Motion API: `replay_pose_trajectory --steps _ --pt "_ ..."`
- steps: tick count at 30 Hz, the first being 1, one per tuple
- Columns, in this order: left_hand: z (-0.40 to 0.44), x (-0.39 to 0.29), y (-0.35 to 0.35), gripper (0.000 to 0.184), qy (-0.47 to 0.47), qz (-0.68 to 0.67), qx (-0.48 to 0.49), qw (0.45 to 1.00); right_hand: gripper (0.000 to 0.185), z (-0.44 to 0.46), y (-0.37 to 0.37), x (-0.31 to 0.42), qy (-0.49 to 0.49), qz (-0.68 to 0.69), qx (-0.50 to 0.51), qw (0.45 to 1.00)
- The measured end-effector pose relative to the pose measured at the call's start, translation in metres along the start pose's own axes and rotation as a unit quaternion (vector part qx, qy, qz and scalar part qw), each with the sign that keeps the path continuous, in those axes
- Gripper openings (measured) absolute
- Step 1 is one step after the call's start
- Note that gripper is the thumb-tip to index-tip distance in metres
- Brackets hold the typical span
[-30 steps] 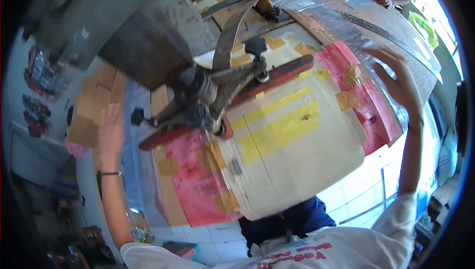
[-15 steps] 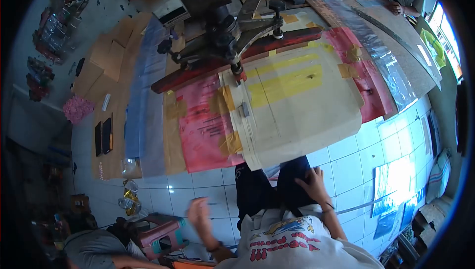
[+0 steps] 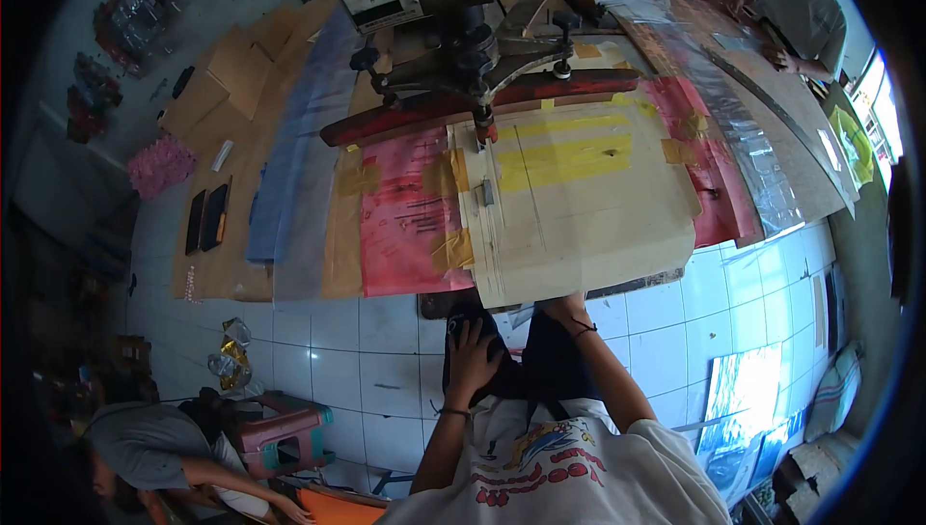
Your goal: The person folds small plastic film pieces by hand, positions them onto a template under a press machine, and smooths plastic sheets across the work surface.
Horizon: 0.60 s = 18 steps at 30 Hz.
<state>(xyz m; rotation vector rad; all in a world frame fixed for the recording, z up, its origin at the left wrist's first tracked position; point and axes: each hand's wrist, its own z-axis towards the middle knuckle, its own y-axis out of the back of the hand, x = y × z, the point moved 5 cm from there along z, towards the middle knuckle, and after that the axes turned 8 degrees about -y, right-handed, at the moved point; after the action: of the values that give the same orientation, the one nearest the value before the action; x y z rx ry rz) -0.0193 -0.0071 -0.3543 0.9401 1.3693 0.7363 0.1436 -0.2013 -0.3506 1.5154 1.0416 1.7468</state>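
Note:
My left hand (image 3: 473, 359) lies on my dark-trousered left thigh, its fingers spread and holding nothing. My right hand (image 3: 563, 306) is at the near edge of the cream board (image 3: 617, 226), above my right thigh. Its fingers pass beneath that edge and are hidden, so I cannot see whether they grip anything. Yellow tape (image 3: 564, 170) crosses the board, and a small grey block (image 3: 484, 194) sits by its left side. Red sheets (image 3: 410, 235) with brown tape flank it. A black-and-red press bar (image 3: 405, 116) under a metal bracket spans the board's far side.
Left on the table are two dark phone-like slabs (image 3: 205, 218) and a blue translucent sheet (image 3: 299, 168). A person (image 3: 796, 9) stands at the far right; another (image 3: 164, 453) bends at lower left beside a pink-green stool (image 3: 280, 433). Reflective sheets (image 3: 743, 400) lie on the tiles.
My left hand came down from the air onto my thigh. My right hand moved from my thigh forward to the board's near edge. The view shifted, showing more of both people.

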Motion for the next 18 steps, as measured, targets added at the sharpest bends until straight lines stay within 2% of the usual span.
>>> replay_pose_trajectory --steps 1,4,7,13,15,18 --pt "0.007 0.005 -0.003 0.043 0.000 0.003 -0.001 1.000 0.035 0.000 0.000 0.001 -0.004 0.004 -0.012 1.000" --pt "0.023 0.019 -0.012 0.038 -0.010 0.015 0.000 1.000 0.036 0.001 -0.011 -0.006 -0.019 0.027 0.037 0.999" --pt "0.038 0.025 -0.019 0.037 -0.025 0.026 -0.003 0.999 0.037 -0.002 -0.020 -0.016 -0.018 0.043 -0.004 0.999" --pt "0.040 0.026 -0.018 0.037 -0.032 0.024 -0.008 0.999 0.041 -0.001 -0.023 -0.016 -0.020 -0.030 0.038 0.999" --pt "0.041 0.027 -0.019 0.038 -0.028 0.032 -0.006 0.999 0.042 0.001 -0.045 -0.032 -0.030 -0.010 0.031 0.999" --pt "0.042 0.030 -0.024 0.039 -0.026 0.036 -0.001 0.999 0.042 0.000 -0.061 -0.041 -0.031 0.142 -0.052 0.988"
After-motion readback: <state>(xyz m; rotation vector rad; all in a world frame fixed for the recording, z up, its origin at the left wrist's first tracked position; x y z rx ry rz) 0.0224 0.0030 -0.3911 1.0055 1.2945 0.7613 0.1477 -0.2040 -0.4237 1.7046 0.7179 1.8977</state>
